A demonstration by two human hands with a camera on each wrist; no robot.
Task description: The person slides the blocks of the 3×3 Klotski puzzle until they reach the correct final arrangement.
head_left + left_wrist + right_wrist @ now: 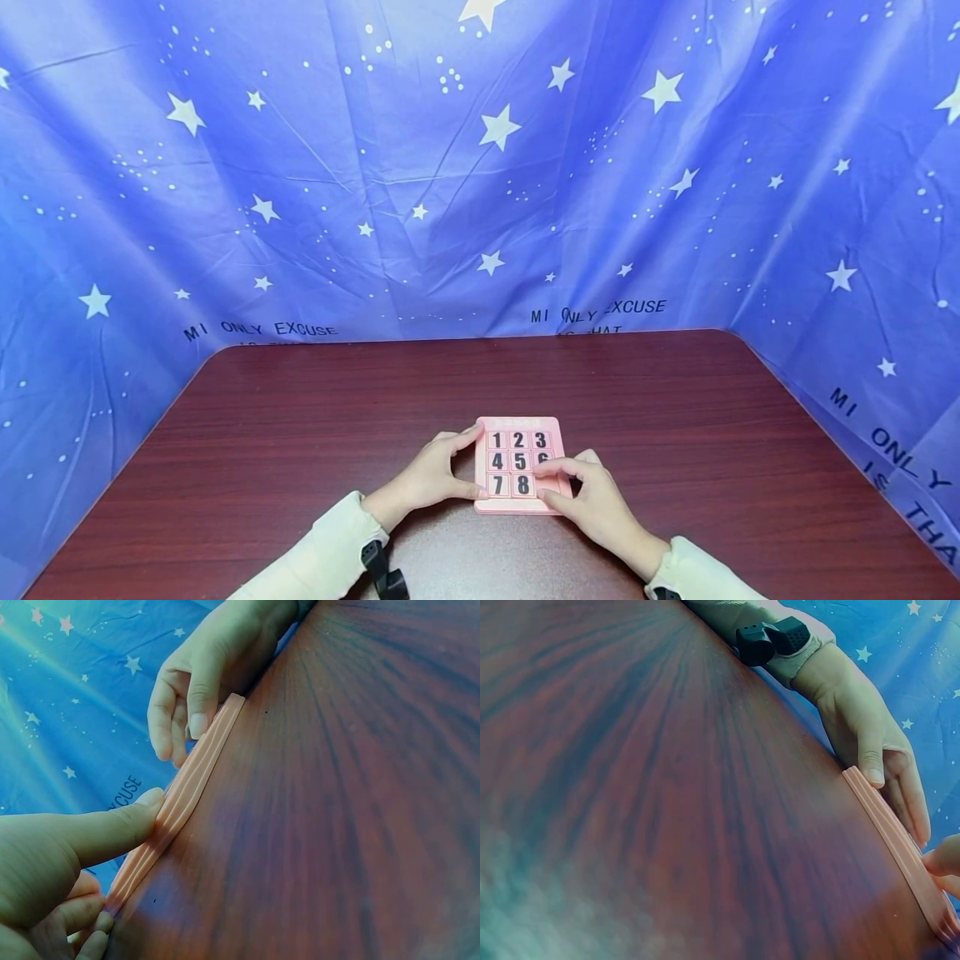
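Observation:
A pink number slide puzzle [504, 505] lies flat on the table, with black digits 1 to 8 in rows. My left hand [427, 477] holds its left edge, the thumb at the near corner and a finger at the far corner. Over the lower right part reaches my right hand [596, 504], its index finger and thumb touching the face. These fingers partly cover the 6 and hide the cell after the 8. In the left wrist view, the left thumb [112, 831] presses the puzzle's ridged side [176, 806]. The right wrist view cuts off most of the right hand [946, 862].
The dark red wooden table [360, 392] extends around the puzzle. Behind and beside it hangs a blue curtain [420, 167] with white stars and printed words. A black wrist camera [384, 571] is strapped over the pale left sleeve [322, 546].

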